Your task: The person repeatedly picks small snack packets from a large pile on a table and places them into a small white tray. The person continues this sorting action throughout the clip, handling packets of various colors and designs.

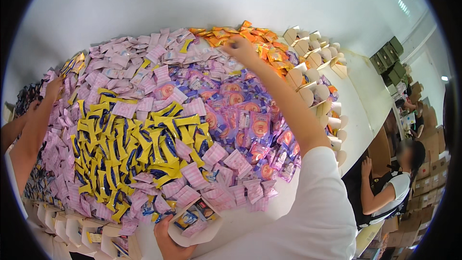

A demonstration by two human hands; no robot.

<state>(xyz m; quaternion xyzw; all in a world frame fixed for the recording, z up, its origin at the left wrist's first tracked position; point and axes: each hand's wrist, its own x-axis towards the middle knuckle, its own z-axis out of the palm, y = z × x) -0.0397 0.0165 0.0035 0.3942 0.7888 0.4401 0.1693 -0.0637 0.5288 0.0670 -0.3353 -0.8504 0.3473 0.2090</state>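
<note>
At the bottom, my left hand [169,240] grips the side of a small open cardboard box [211,235]. Inside it lie several wrapped snack packets [187,219], one blue and yellow, one pink striped. My right arm stretches across the table, and my right hand [239,49] hovers at the far side, by the orange packets [272,53] and the pale pink packets [192,62]. Its fingers look bent but are blurred; whether they hold a packet cannot be made out. Below that arm lie purple packets [260,125].
Yellow-and-blue packets [168,149] and pink striped packets [195,175] fill the middle. Empty boxes [308,98] stack at the right. Filled boxes [94,236] stand lower left. A co-worker's hand [54,86] works at the left; another person [390,190] is beyond the right edge.
</note>
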